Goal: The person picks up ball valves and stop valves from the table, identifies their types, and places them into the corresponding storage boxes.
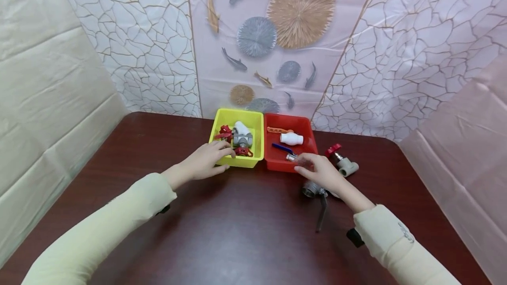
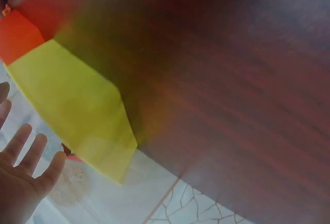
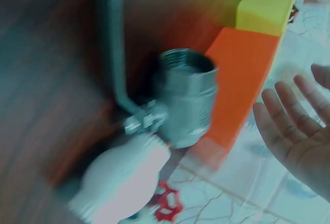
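My left hand [image 1: 210, 160] reaches to the front left of the yellow bin [image 1: 249, 162], fingers loosely bent over its rim. In the left wrist view its fingers [image 2: 51, 172] are spread and hold nothing. The yellow bin holds a grey metal valve [image 1: 242, 140], a white fitting [image 1: 241, 128] and red-handled valves. Over the front right corner of the red bin [image 1: 277, 166] is my right hand [image 1: 325, 173], its fingers apart and empty in the right wrist view. Near its fingertips lies a small metal valve with a blue lever [image 1: 282, 147]. A white valve body [image 1: 292, 138] and an orange handle [image 1: 277, 130] lie behind.
Right of the red bin, a metal ball valve [image 3: 188, 100] with a long lever lies under my right wrist, beside a white rounded fitting [image 3: 124, 177]. Farther right is a grey valve [image 1: 347, 167] with a red handwheel. Patterned cloth walls surround the dark wooden table [image 1: 229, 232].
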{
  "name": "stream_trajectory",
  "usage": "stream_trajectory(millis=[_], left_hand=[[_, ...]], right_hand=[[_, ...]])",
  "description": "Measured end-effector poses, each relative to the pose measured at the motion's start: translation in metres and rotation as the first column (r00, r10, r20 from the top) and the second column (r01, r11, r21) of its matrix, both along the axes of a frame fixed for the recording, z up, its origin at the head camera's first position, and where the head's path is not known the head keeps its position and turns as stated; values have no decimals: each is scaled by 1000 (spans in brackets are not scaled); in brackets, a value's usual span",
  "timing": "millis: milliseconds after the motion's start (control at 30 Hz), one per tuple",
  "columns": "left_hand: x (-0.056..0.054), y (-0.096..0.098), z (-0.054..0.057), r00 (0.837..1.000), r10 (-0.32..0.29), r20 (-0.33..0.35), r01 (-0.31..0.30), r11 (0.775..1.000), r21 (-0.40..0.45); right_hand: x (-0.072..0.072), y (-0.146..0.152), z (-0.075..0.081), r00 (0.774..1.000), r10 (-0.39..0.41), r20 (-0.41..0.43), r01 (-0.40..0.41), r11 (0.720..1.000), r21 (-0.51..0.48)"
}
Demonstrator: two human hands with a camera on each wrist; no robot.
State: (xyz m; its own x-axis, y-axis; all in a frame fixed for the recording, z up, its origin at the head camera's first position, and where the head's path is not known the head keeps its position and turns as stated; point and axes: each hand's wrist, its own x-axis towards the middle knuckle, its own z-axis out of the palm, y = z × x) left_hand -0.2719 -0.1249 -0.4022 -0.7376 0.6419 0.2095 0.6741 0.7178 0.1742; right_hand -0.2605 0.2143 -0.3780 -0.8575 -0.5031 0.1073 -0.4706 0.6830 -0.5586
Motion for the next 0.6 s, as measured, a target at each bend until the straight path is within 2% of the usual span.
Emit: stream_trajectory(millis=[133,233,367,467,600], left_hand=[[7,-3,-7,1000,-18,3,18,999,27],[12,-7,-10,999,-30,13,29,996,85],[19,-8,-8,996,-44,78,30,984,177],[23,-10,-6,992,-45,120,19,979,204],[29,-14,-7,992,-44,121,19,980,200]], right_hand=[[6,15,-8,999,8,-40,-6,999,36],[8,22,-14,998,10,-64,-6,998,65],[11,28,-21,996,-1,-94,11,995,100],[13,31,-27,988,4,-151,16,991,135],[19,33,-32,965,14,-263,46,974,221]])
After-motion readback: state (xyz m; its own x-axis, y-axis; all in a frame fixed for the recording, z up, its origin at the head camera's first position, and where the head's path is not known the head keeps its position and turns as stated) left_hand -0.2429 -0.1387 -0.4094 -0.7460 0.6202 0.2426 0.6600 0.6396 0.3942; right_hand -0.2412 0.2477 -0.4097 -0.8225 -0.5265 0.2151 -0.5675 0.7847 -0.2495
